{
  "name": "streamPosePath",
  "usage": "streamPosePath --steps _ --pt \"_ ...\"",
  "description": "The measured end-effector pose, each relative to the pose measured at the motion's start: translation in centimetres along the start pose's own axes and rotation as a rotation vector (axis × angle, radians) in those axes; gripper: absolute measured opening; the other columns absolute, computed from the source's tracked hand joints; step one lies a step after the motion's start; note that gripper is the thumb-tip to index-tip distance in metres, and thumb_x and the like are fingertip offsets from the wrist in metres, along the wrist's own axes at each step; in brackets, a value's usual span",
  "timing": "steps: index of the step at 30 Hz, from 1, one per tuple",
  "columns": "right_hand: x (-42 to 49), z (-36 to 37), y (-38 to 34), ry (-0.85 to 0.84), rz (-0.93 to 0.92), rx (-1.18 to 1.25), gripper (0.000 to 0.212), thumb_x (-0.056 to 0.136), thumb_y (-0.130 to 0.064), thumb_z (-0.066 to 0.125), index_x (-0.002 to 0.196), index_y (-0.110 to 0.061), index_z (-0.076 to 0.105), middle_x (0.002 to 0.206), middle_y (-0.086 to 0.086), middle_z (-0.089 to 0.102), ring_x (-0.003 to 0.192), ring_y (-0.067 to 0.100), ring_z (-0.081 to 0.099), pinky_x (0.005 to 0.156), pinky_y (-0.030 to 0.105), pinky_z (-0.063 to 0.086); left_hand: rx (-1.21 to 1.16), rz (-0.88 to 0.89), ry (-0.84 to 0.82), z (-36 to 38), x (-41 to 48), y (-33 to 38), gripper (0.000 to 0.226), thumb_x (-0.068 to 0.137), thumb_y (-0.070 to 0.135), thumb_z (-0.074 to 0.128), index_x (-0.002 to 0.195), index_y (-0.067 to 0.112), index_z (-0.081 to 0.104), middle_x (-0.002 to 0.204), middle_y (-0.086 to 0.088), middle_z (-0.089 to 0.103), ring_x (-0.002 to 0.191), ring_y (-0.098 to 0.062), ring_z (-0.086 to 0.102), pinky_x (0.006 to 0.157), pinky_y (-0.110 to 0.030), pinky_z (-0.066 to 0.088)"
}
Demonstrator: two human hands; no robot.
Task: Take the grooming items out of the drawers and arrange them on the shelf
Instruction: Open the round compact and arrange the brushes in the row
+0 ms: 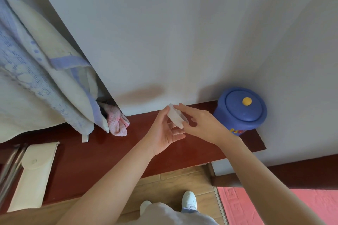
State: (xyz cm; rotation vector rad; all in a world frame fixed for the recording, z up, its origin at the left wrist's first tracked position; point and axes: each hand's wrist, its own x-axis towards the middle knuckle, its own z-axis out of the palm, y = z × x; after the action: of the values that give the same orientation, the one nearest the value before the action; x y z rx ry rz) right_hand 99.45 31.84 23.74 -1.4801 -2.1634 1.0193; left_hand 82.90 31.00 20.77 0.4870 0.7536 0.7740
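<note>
Your left hand (164, 133) and right hand (199, 124) grip a clear case (175, 118) over the shelf (82, 160), between pink cloth (118, 122) and blue jar (241, 109).

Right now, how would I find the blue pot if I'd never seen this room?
Look along the dark red shelf under the white wall to its right end, by the corner. The blue pot stands there, just past the right hand. It is the only round blue thing, with a yellow knob on its lid.
</note>
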Motion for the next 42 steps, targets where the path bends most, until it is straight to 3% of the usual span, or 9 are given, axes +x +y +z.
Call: streamPosePath --steps 2,6,14,17,21,25,34,39,42 --pt "0.0 -0.1 -0.4 -0.002 -0.002 0.011 0.064 0.084 -0.022 0.053 0.14 -0.044 0.033 0.107 -0.017 0.057 0.072 0.003 0.059 0.07 0.017 0.046 0.007 -0.018 -0.018 0.2 0.0 0.0 0.064 0.085 0.055 0.046 0.136 0.016 0.044 0.101 -0.009 0.062 0.078 -0.019 0.067 0.062 -0.027 0.058" --pt "0.1 -0.1 -0.6 0.0 -0.004 -0.016 0.063 0.083 -0.025 0.051 0.142 -0.04 0.033 0.082 -0.005 0.066 0.075 0.014 0.065 0.074 0.03 0.053 -0.053 -0.033 -0.042 0.1 -0.2 0.1 0.052 0.085 0.044 0.057 0.129 0.017 0.05 0.103 -0.009 0.066 0.089 -0.021 0.067 0.073 -0.03 0.059" --pt "0.4 -0.8 -2.0 -0.123 0.043 -0.049 0.079 0.079 -0.02 0.052 0.146 -0.039 0.016 0.07 -0.004 0.058 0.063 0.02 0.059 0.064 0.034 0.052 -0.058 -0.061 -0.061 -0.1 -0.3 0.1 0.041 0.087 0.036 0.055 0.124 0.018 0.053 0.108 -0.011 0.064 0.089 -0.02 0.068 0.069 -0.031 0.06" --pt "0.4 -0.9 -2.5 -0.137 0.006 -0.083 0.081 0.079 -0.015 0.052 0.146 -0.041 0.015 0.061 -0.016 0.048 0.053 0.01 0.049 0.054 0.021 0.042 -0.011 -0.066 -0.057 -0.3 -0.3 0.2 0.039 0.086 0.037 0.057 0.121 0.019 0.055 0.104 -0.009 0.067 0.09 -0.02 0.068 0.067 -0.03 0.06" --pt "0.5 -0.8 -2.7 -0.17 -0.006 -0.116 0.081 0.078 -0.018 0.055 0.146 -0.039 0.017 0.077 -0.027 0.048 0.057 0.001 0.048 0.057 0.01 0.029 0.025 -0.048 -0.046 -0.6 0.1 0.1 0.054 0.084 0.036 0.059 0.134 0.02 0.045 0.111 -0.01 0.062 0.09 -0.019 0.068 0.073 -0.032 0.059" --pt "0.6 -0.6 -2.6 -0.161 -0.016 -0.088 0.077 0.077 -0.021 0.057 0.143 -0.038 0.021 0.133 -0.005 0.054 0.088 0.01 0.06 0.078 0.022 0.045 0.047 -0.022 -0.044 -0.8 0.3 0.0 0.051 0.083 0.034 0.056 0.131 0.021 0.045 0.106 -0.007 0.063 0.08 -0.016 0.068 0.064 -0.029 0.058" --pt "0.9 0.0 -2.5 -0.077 -0.051 -0.13 0.067 0.082 -0.021 0.056 0.14 -0.035 0.024 0.124 -0.003 0.059 0.096 0.02 0.061 0.083 0.033 0.05 0.155 0.016 -0.026 -1.1 0.4 -0.1 0.048 0.084 0.031 0.056 0.13 0.024 0.043 0.104 -0.004 0.065 0.088 -0.021 0.068 0.081 -0.042 0.057" --pt "1.1 -2.1 -1.2 0.018 0.012 -0.009 0.072 0.083 -0.015 0.053 0.137 -0.049 0.021 0.084 0.004 0.067 0.072 0.025 0.064 0.067 0.037 0.055 -0.164 -0.013 -0.115 -2.3 0.0 -0.1 0.069 0.059 0.01 0.063 0.127 0.017 0.053 0.116 -0.021 0.061 0.106 -0.045 0.06 0.074 -0.043 0.059" --pt "1.0 -2.8 -0.5 0.091 0.001 0.099 0.072 0.082 -0.011 0.053 0.135 -0.052 0.027 0.099 0.016 0.067 0.084 0.033 0.065 0.078 0.045 0.054 -0.236 -0.009 -0.131 -2.6 -0.1 -0.2 0.07 0.063 -0.003 0.05 0.131 0.017 0.051 0.125 -0.022 0.056 0.114 -0.047 0.054 0.075 -0.045 0.058"
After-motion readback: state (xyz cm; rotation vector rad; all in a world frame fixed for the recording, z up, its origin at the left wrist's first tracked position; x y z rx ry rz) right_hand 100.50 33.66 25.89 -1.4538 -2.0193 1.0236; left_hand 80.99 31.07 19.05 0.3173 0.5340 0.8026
